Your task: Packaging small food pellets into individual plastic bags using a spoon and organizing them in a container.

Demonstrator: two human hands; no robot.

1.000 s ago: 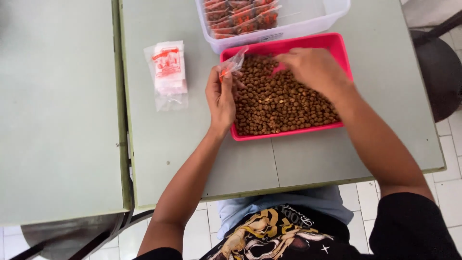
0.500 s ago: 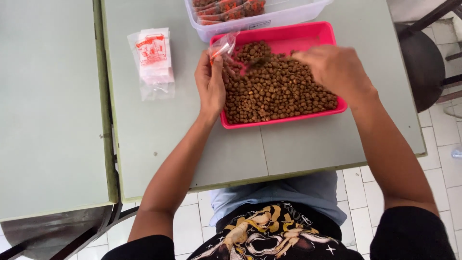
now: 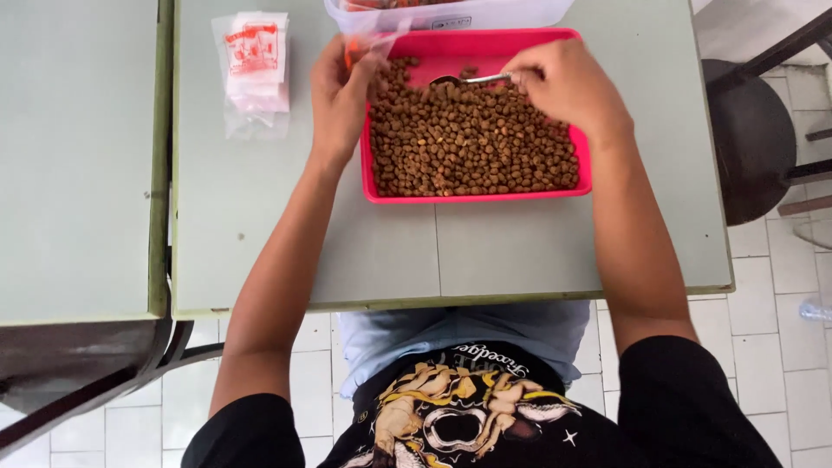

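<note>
Spoon (image 3: 472, 79) lies level, bowl toward left hand (image 3: 340, 91)

The spoon (image 3: 468, 79) is shiny metal; the pink tray (image 3: 477, 195) is smooth, glossy plastic; the brown pellets (image 3: 472, 143) look matt and rough; the small bag (image 3: 374, 42) and the stack of bags (image 3: 253, 69) are thin, clear, glossy plastic film; the table (image 3: 520, 251) is smooth and matt.

A small clear plastic bag (image 3: 368, 45), pinched in the left hand (image 3: 338, 100), stands open. A metal spoon (image 3: 472, 79), gripped by the right hand (image 3: 563, 82), points toward it.
</note>
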